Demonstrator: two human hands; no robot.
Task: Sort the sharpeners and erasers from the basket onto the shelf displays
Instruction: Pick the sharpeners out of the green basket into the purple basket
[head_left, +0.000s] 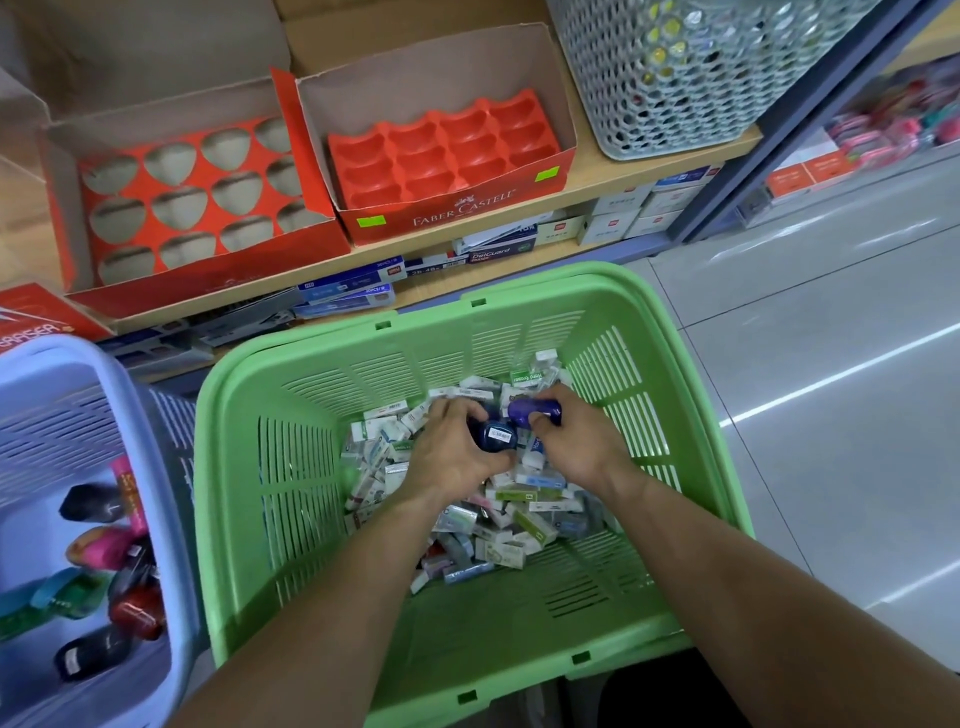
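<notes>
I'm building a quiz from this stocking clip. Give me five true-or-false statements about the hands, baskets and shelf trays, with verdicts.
1. The left hand holds a dark blue sharpener. True.
2. The right hand is empty. False: it grips a purple sharpener.
3. The Faber-Castell tray is full of sharpeners. False: all its visible pockets are empty.
4. The green basket holds mostly small boxed erasers. True.
5. A grey mesh basket stands on the shelf to the right of that tray. True.
</notes>
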